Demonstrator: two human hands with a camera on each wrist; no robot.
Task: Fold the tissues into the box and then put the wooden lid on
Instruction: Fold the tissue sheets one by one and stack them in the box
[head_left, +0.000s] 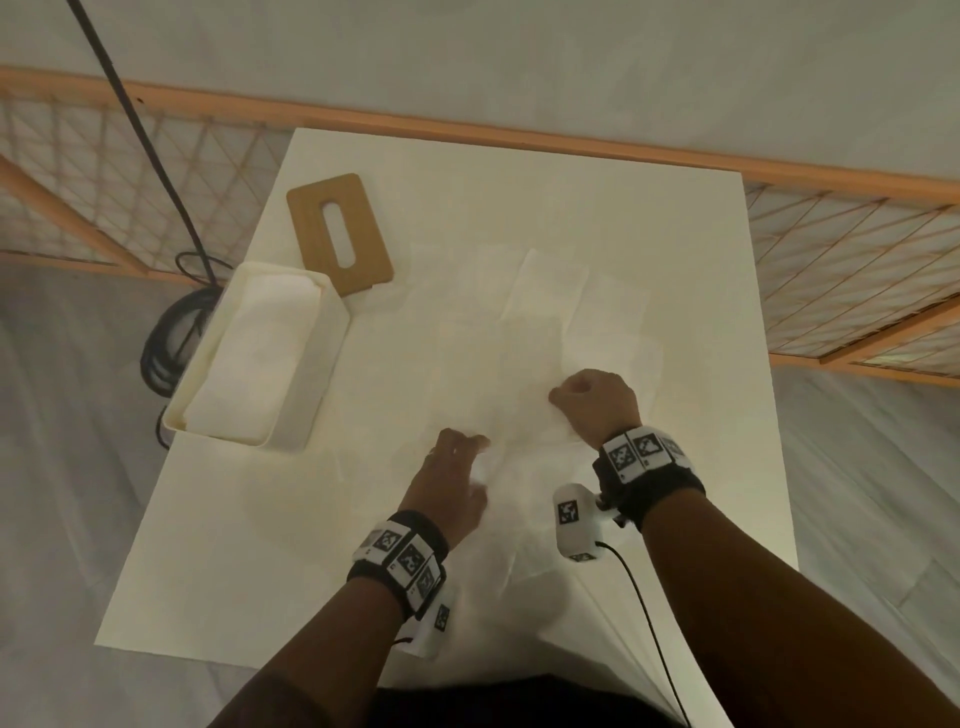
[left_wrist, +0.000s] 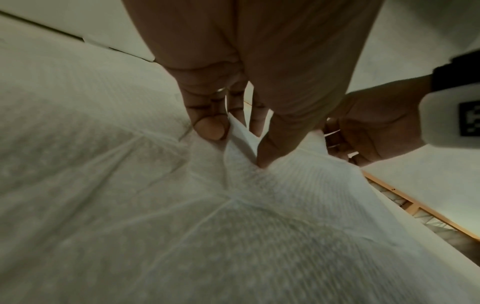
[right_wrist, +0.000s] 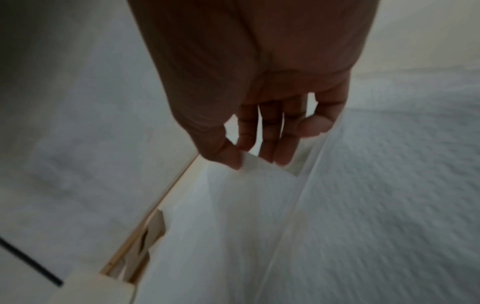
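My left hand (left_wrist: 233, 86) pinched a raised fold of the tissue sheet (head_left: 524, 332) between thumb and fingers. My right hand (head_left: 597, 402), fingers curled, gripped the same sheet just beside it. The sheet lay spread across the white table (head_left: 234, 545). The tissue box (head_left: 306, 415), already holding folded tissues, stood at the table's left edge, the wooden lid (head_left: 311, 228) flat behind it.

- A big white tissue (head_left: 519, 364) is spread flat on the white table (head_left: 208, 571).
- The tissue is touched by both hands, left hand (head_left: 452, 488) and right hand (head_left: 597, 405).
- A white box (head_left: 291, 415) with tissues inside is placed at the left, with the wooden lid (head_left: 337, 234) just behind it.
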